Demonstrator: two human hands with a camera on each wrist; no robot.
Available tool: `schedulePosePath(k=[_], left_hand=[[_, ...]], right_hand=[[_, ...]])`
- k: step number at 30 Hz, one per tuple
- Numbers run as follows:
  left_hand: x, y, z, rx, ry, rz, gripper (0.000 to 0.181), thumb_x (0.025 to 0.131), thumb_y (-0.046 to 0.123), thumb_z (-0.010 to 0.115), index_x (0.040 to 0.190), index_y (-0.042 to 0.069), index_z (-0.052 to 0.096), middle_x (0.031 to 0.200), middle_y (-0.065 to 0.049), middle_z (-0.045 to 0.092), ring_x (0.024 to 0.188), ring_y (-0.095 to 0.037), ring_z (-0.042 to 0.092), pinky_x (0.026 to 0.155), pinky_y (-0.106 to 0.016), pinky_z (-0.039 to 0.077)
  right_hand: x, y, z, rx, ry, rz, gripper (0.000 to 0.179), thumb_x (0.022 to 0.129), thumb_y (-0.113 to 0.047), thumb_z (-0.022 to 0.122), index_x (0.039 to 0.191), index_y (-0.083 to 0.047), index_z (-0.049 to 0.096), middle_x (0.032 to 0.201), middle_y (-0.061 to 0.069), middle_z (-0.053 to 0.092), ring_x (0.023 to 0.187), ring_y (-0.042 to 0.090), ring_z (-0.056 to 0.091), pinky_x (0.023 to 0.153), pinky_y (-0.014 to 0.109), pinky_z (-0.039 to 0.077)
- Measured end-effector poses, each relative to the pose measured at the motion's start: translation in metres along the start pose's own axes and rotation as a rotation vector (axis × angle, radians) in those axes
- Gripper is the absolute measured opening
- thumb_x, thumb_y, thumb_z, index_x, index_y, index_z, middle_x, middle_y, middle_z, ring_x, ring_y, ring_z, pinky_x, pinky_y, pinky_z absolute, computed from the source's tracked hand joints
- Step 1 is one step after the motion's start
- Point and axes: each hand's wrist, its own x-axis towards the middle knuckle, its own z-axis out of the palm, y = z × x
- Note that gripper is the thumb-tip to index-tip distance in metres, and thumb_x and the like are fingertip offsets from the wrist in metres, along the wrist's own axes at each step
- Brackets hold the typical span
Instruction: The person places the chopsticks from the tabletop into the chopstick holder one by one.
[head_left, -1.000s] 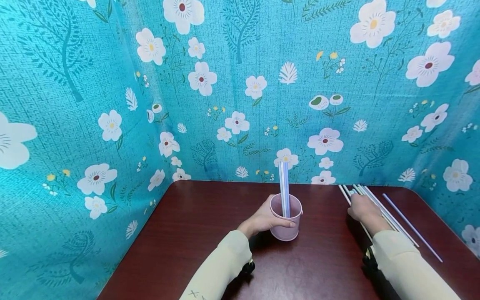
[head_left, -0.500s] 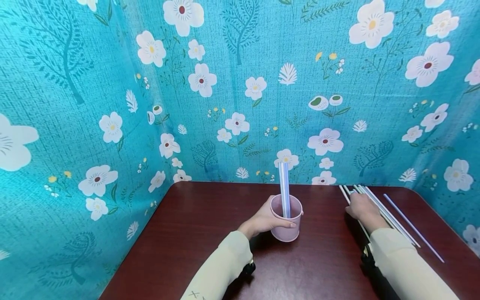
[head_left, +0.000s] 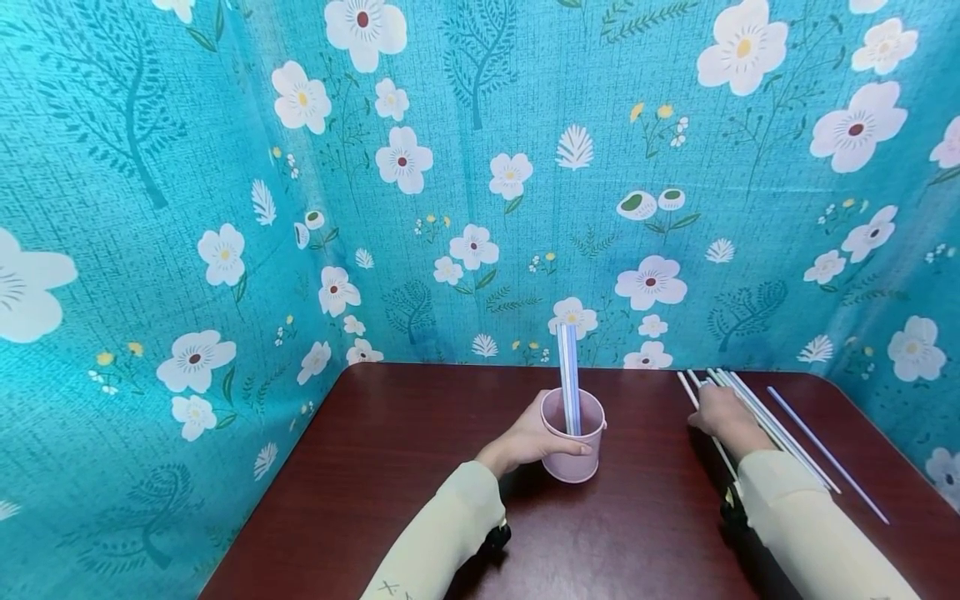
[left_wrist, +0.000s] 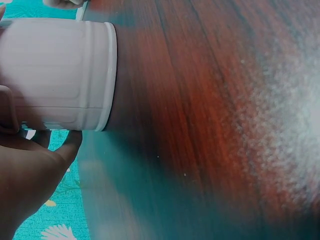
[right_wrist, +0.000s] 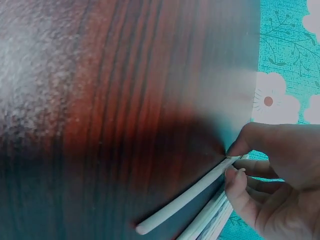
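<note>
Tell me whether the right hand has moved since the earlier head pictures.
Yes, slightly: in the head view, the right hand has shifted left, away from the lone purple stick on the table.

Head view: the bucket hides the lower ends of the inserted sticks and fingers of my left hand; my right hand partly covers the loose sticks.

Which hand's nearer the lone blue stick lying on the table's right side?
Right. The right hand is just left of the blue stick, at a white stick; the left hand is farther left, gripping the pink bucket.
</note>
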Motion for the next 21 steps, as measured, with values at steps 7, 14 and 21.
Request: schedulePosePath(k=[7, 14, 21], left_hand=[[0.0003, -0.0002, 0.0003, 0.006, 0.009, -0.005, 0.082, 0.073, 0.017, 0.093, 0.138, 0.031, 0.046, 0.128, 0.009, 0.058, 0.116, -0.013, 0.057, 0.098, -0.038, 0.049], [-0.0011, -0.0007, 0.0004, 0.003, 0.005, -0.009, 0.083, 0.073, 0.018, 0.093, 0.139, 0.030, 0.045, 0.128, 0.009, 0.058, 0.116, -0.011, 0.057, 0.097, -0.038, 0.049], [-0.0007, 0.0012, 0.0013, -0.007, 0.002, 0.030, 0.085, 0.072, 0.014, 0.093, 0.142, 0.024, 0.046, 0.132, 0.004, 0.058, 0.117, -0.014, 0.058, 0.100, -0.035, 0.047]], right_hand=[[-0.0052, -0.0042, 0.0025, 0.117, -0.073, 0.013, 0.027, 0.085, -0.006, 0.074, 0.084, 0.007, 0.050, 0.074, 0.020, 0.055, 0.050, 0.022, 0.062, 0.048, 0.031, 0.054], [-0.0071, -0.0052, 0.0031, 0.200, -0.112, 0.039, 0.030, 0.086, -0.001, 0.072, 0.095, 0.014, 0.048, 0.082, 0.024, 0.052, 0.062, 0.029, 0.064, 0.050, 0.034, 0.057], [-0.0094, -0.0055, 0.0009, 0.218, -0.134, 0.021, 0.029, 0.086, 0.000, 0.071, 0.095, 0.014, 0.048, 0.081, 0.023, 0.051, 0.068, 0.030, 0.063, 0.051, 0.035, 0.058]])
